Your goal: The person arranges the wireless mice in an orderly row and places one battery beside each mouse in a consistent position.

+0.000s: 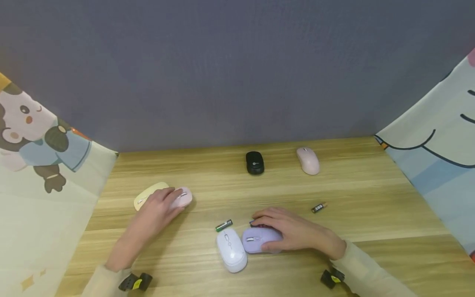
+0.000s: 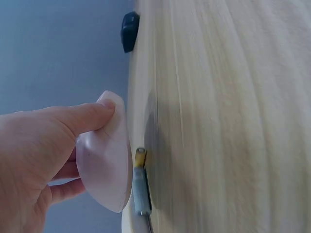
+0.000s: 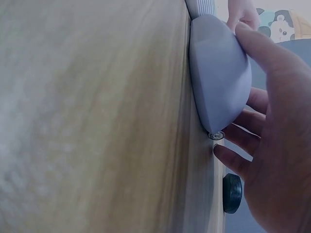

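Nearest, a white mouse [image 1: 232, 251] is laid on the wooden worktop [image 1: 289, 272], and by it the space in front of a purple mouse [image 1: 256, 240] is blocked, the two set touching or nearly so. The purple mouse is pinched between thumb and fingers in the grip of the right hand [image 1: 293, 231]; a small dark object [image 1: 252, 223] is mostly hidden by those fingers. Just beyond the white mouse, a green-ended battery [image 1: 224, 225] is seen. Farther left, a pale pink mouse [image 1: 184, 198] is pinched in the left hand [image 1: 157, 209], by which a yellow mouse [image 1: 149, 194] is partly covered. To the right, a second battery [image 1: 318, 208] is seen. Farthest, a black mouse [image 1: 255, 163] and another pink mouse [image 1: 308, 161] are placed apart before a grey wall [image 1: 237, 82].
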Demonstrator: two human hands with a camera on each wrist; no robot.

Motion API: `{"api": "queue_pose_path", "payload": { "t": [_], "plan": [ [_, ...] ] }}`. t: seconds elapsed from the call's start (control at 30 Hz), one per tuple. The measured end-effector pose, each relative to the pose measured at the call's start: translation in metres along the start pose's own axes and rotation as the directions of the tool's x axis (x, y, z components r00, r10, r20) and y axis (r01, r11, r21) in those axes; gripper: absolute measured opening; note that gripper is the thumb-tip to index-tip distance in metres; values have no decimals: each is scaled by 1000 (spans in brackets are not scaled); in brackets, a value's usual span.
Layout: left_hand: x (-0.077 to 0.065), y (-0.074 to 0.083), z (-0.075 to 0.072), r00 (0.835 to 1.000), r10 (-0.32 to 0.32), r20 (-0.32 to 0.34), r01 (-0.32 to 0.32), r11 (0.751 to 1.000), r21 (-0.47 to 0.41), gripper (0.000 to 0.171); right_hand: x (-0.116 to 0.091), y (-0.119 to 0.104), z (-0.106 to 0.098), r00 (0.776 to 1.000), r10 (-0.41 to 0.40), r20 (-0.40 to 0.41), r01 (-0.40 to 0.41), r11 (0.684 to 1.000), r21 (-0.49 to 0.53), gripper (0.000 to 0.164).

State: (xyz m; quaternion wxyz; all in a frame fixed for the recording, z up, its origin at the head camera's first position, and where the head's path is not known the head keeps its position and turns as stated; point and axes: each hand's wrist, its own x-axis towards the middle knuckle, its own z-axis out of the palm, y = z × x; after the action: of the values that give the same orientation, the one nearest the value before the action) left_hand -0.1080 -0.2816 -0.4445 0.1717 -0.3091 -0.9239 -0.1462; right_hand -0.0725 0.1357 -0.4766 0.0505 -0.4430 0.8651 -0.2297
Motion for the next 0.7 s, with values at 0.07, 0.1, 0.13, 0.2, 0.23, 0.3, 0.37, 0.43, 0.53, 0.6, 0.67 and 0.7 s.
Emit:
{"api": "queue_pose_path", "payload": {
  "t": [0.07,0.1,0.13,0.2,0.23,0.3,0.37,0.43,0.53,0.6,0.67,0.7],
  "plan": [
    [5,2,2,1000,-2,5,2,1000,0,54,0,0,-1,1000,4,3,-4,1000,0,57],
    [8,3,2,1000,-9,7,9,1000,-3,54,-1,0,-1,1000,6,5,-6,1000,1,57],
    [10,3,3,1000,-19,12,19,1000,-4,53,-1,-1,-1,1000,9,7,-9,1000,2,57],
    [14,4,5,999,-43,24,43,999,-7,52,-1,-1,-2,1000,14,11,-14,1000,4,58],
    [17,4,6,998,-53,30,53,999,-8,52,-1,-1,-2,1000,16,13,-16,1000,4,57],
    [21,4,7,997,-71,40,71,997,-9,51,-1,-1,-2,1000,18,13,-18,1000,5,57],
    [25,3,9,996,-81,45,82,997,-8,52,-1,-1,-2,1000,18,12,-18,1000,5,57],
    [28,3,10,996,-83,40,83,997,-4,52,-1,-2,-2,1000,17,12,-17,1000,5,57],
    [33,2,14,997,-81,19,81,997,3,52,0,-2,-1,1000,19,17,-20,1000,11,58],
    [36,1,17,997,-77,1,77,997,7,51,0,-3,-1,999,28,23,-28,999,15,58],
    [40,1,21,997,-78,-11,78,997,5,50,-1,-3,-2,999,40,29,-41,999,24,58],
    [42,0,23,997,-81,-15,81,997,7,49,-1,-3,-2,998,46,31,-47,999,27,58]
  ]
}}
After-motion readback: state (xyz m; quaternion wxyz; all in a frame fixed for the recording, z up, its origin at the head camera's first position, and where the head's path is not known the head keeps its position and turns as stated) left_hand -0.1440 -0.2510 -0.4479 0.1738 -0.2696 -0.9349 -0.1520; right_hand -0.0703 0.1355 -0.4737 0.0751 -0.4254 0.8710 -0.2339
